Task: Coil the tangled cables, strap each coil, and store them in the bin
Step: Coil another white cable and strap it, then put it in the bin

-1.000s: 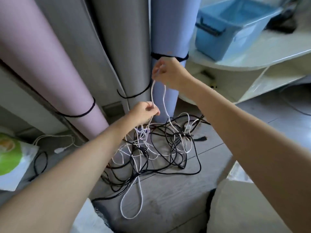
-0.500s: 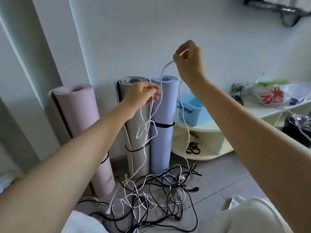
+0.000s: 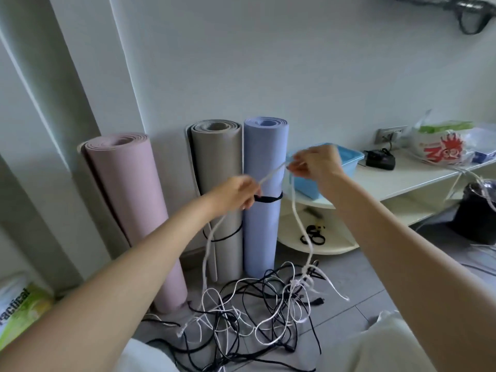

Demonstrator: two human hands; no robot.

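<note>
Cable (image 3: 272,173), white, runs taut between my two hands, raised above the tangle (image 3: 257,312) on the floor (image 3: 357,299). My left hand (image 3: 236,193) is closed around it, pinching it at the fingertips, and my right hand (image 3: 315,163) pinches it a little higher and further right; both grip the same white cable. From each hand one strand drops: the left strand falls in front of the grey mat (image 3: 217,183), the right strand falls past the blue mat (image 3: 265,194) and into the tangle. The tangle lies on the floor just in front of the mats, directly below my hands, a mix of white and black cables too knotted for me to count.

Three rolled mats stand upright against the wall beyond the tangle: one pink mat (image 3: 128,205) to the left, one grey in the middle, one blue to the right. The blue and grey each carry a black strap. One blue bin (image 3: 349,159) sits on the white shelf unit (image 3: 389,181) right of the blue mat, partly hidden behind my right hand. On the lower shelf, right of the blue mat, lies a small cluster of black straps (image 3: 312,234); I cannot tell their number.
</note>
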